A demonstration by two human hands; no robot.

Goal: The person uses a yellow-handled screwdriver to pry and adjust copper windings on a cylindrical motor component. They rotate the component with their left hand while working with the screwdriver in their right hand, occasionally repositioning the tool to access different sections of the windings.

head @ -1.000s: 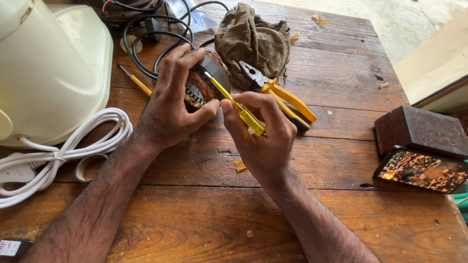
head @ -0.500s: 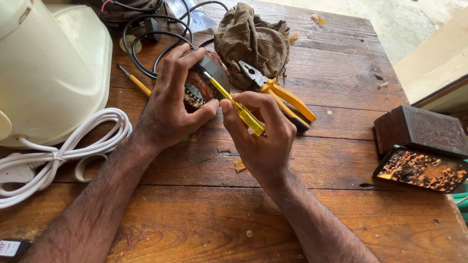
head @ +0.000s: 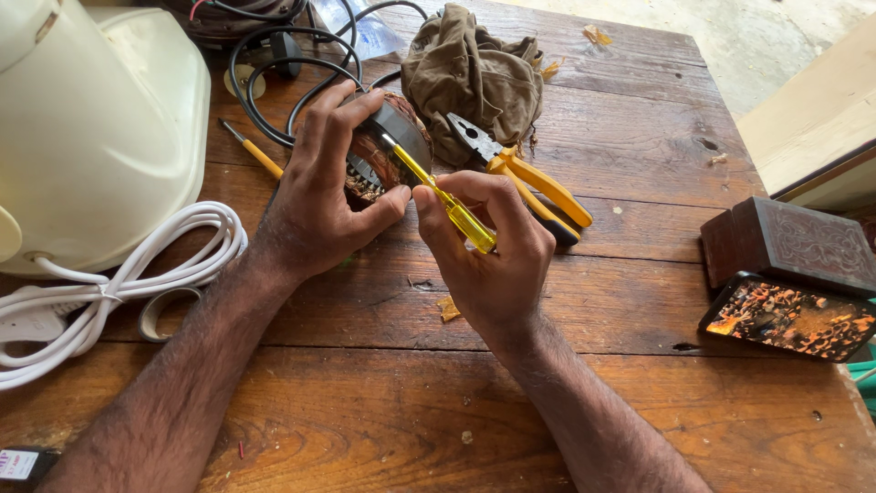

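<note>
Left hand (head: pixel 319 196) is wrapped around a small motor (head: pixel 388 151) with copper windings, holding it tilted on the wooden surface (head: pixel 383 402). Right hand (head: pixel 488 251) is pinching a yellow-handled screwdriver (head: pixel 443 199), with the tip poking into the motor's dark top edge. Just beside the right hand are yellow-handled pliers (head: pixel 529 178), partly lying on a crumpled brown rag (head: pixel 474 68). Another small screwdriver (head: pixel 251 151) sits behind the left hand, near a black cable (head: pixel 265 73). A cream plastic housing (head: pixel 91 137) and a coiled white cord (head: pixel 119 283) are off to the left, and a carved wooden box (head: pixel 794 242) is on the right.
</note>
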